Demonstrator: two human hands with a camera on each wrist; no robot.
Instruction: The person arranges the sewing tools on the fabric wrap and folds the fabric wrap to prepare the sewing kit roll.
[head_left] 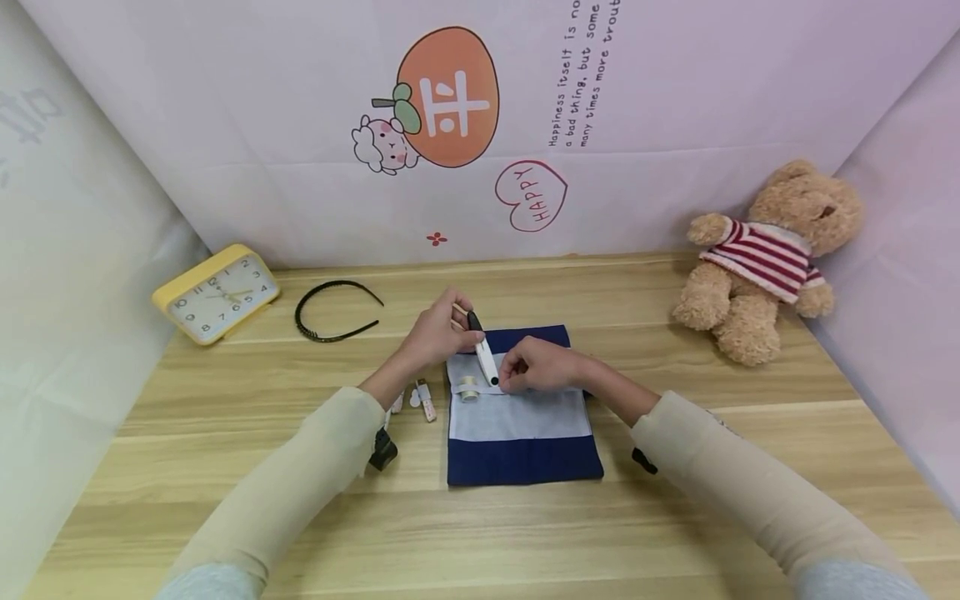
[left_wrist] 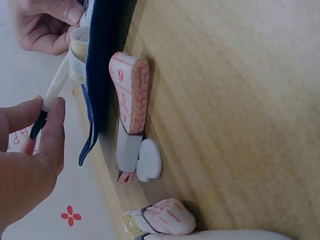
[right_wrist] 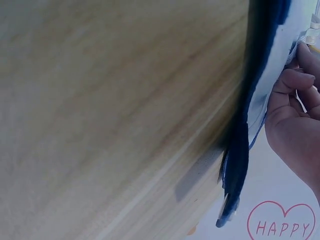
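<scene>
A navy cloth roll [head_left: 525,462] with a pale grey lining lies unfolded on the table. My left hand [head_left: 446,325] pinches a white pen-shaped tool [head_left: 486,360] near its black upper end, between thumb and fingers. Its lower end, tipped in black, slants down to a white elastic strap [head_left: 486,391] across the lining. From the other side my right hand [head_left: 543,365] pinches that strap close beside the tool's tip, as the left wrist view also shows. Left of the tool, a small cream spool-like roll [head_left: 468,388] sits under the strap.
Left of the cloth lie a folded measuring tape [left_wrist: 129,95], a white disc [left_wrist: 149,161] and another folded tape [left_wrist: 170,217]. Farther back are a black headband [head_left: 300,317] and a yellow clock [head_left: 217,293]. A teddy bear [head_left: 765,258] sits at the back right, near the wall.
</scene>
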